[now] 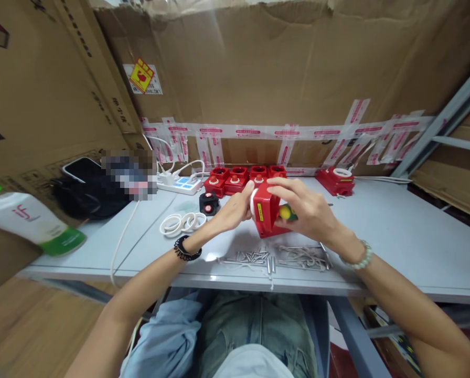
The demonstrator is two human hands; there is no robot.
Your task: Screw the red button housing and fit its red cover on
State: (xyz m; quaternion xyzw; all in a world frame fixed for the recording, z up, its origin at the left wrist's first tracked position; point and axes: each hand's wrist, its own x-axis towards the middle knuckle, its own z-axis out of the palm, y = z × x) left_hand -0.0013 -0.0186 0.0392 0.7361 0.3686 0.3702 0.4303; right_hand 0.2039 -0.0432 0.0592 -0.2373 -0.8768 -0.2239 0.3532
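head view, and we're looking down at a grey workbench (396, 231) with both hands up at the middle of the frame. right hand (308, 210) is wrapped around a red plastic switch box (267, 212), fingers curled over its top and far side, gripping it clear of the table. left hand (235, 209) comes in from the left, fingertips pinched on a white ring (253, 202) at the box's left face, pressing or turning it there; can't tell which. something round, yellow and green (286, 212), peeks out under the right palm, too covered to name.

just below the hands, a scatter of metal screws (274, 257) lies along the near edge. left of centre, a few loose white rings (182, 222) sit together, with a small black box (209, 202) beside them. further back, centre of the frame, a row of red boxes (241, 178) stands against the taped cardboard wall (282, 79), and one more red box with a white ring on top (336, 179) sits alone at right of centre. white power strip (180, 184) back left.

my read on progress: several boxes look finished and lined up, one is in hand at the ring stage, and spare rings and screws suggest more work waits.
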